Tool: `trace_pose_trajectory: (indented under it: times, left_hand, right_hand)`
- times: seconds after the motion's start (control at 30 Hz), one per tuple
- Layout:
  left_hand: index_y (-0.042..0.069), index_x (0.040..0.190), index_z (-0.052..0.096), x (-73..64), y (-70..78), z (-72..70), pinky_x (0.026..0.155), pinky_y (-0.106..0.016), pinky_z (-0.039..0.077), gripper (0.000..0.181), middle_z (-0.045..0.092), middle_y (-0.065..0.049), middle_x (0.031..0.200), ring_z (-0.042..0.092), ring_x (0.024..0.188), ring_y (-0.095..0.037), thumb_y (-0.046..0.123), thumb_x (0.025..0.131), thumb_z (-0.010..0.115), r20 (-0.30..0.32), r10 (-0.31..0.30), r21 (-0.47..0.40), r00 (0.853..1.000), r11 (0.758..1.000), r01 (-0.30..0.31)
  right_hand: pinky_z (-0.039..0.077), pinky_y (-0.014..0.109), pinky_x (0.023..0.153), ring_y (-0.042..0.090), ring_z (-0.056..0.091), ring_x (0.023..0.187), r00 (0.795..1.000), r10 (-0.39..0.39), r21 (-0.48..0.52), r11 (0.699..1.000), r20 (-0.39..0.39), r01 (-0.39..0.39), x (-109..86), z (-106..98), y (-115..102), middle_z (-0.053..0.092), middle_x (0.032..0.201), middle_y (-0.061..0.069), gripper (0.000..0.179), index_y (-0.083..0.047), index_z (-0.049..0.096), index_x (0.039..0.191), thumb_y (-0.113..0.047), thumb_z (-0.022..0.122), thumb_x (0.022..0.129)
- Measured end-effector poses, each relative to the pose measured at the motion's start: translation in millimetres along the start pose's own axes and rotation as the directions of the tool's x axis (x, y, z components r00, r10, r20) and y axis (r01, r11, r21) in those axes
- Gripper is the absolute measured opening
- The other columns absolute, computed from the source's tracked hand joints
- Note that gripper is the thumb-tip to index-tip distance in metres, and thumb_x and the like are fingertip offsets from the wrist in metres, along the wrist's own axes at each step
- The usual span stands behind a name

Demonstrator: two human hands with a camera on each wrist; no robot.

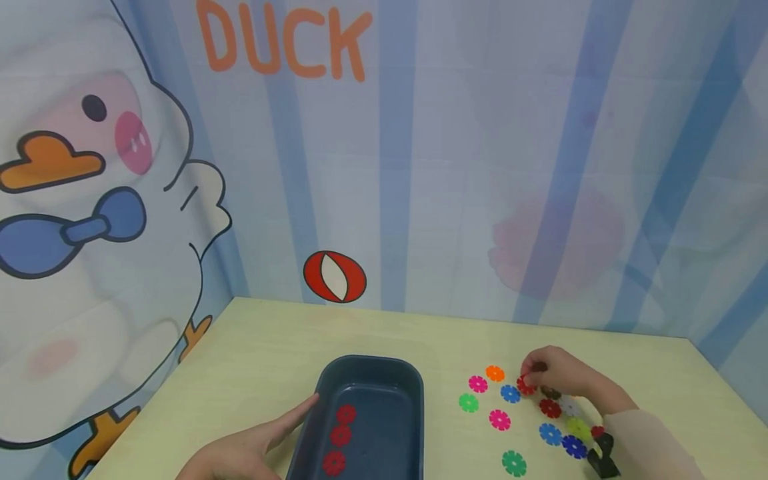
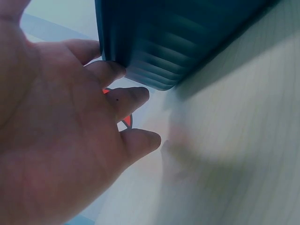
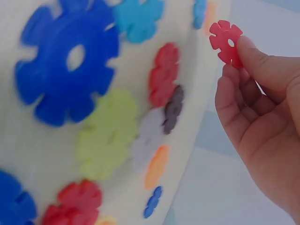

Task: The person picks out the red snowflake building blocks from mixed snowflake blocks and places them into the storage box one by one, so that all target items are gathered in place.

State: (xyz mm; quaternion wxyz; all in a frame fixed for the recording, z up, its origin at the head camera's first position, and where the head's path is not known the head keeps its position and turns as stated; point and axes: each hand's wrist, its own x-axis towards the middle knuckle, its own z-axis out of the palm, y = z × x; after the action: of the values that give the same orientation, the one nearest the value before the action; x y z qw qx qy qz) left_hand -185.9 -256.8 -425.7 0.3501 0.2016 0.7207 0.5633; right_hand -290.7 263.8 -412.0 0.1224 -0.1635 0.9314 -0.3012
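Note:
My right hand (image 1: 564, 372) pinches a red snowflake-shaped plastic disc (image 3: 222, 38) between thumb and fingers, above the far part of a scattered group of such discs. In the right wrist view the held disc is up off the table. My left hand (image 1: 237, 448) rests at the left side of a dark blue rectangular tray (image 1: 390, 433), fingers extended. Seen from the left wrist, the fingertips meet the tray's outer wall (image 2: 154, 56). Inside the tray, three red discs (image 1: 341, 436) lie in a row along its left side.
Loose discs in several colours lie right of the tray: a green one (image 1: 514, 463), a pink one (image 1: 500, 420), a dark blue one (image 1: 574, 447) and a yellow-green one (image 1: 578, 429). A black object (image 1: 603, 459) is by the right sleeve. A printed cloth (image 1: 450, 167) hangs behind the table.

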Motion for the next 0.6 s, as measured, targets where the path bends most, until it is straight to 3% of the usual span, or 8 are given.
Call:
trace_pose_trajectory:
  times: [0.3, 0.5, 0.6]
  left_hand:
    - [0.036, 0.155, 0.01, 0.6, -0.6, -1.1, 0.109, -0.06, 0.019, 0.106, -0.003, -0.013, 0.161, 0.003, 0.143, -0.036, 0.022, 0.077, 0.081, 0.008, 0.01, 0.012, 1.0, 1.0, -0.01]
    - [0.037, 0.155, 0.009, 0.2, -0.9, -0.9, 0.109, -0.058, 0.02, 0.107, -0.003, -0.013, 0.161, 0.003, 0.143, -0.036, 0.027, 0.076, 0.082, 0.008, 0.018, 0.037, 1.0, 0.999, -0.018]
    - [0.037, 0.155, 0.011, 0.1, -0.3, 0.3, 0.109, -0.058, 0.022, 0.106, -0.003, -0.014, 0.161, 0.004, 0.142, -0.036, 0.024, 0.077, 0.081, 0.005, 0.009, -0.001, 1.0, 1.0, -0.009]
  right_hand:
    - [0.052, 0.035, 0.064, 0.024, 0.057, 0.071, 0.984, -0.17, 0.084, 0.983, 0.049, 0.165, -0.8, -4.4, -38.1, 0.062, 0.08, 0.001, 0.006, -0.004, 0.065, 0.091, -0.01, 0.064, 0.091]
    - [0.051, 0.029, 0.066, 0.018, 0.057, 0.072, 0.966, -0.248, 0.112, 0.965, 0.072, 0.239, -0.2, 2.3, -72.1, 0.063, 0.084, 0.0, 0.006, -0.006, 0.066, 0.093, -0.011, 0.063, 0.093]
    - [0.052, 0.029, 0.068, 0.014, 0.057, 0.073, 0.952, -0.295, 0.135, 0.95, 0.087, 0.282, -1.7, 7.0, -89.0, 0.064, 0.086, 0.0, 0.006, -0.006, 0.065, 0.094, -0.01, 0.062, 0.094]
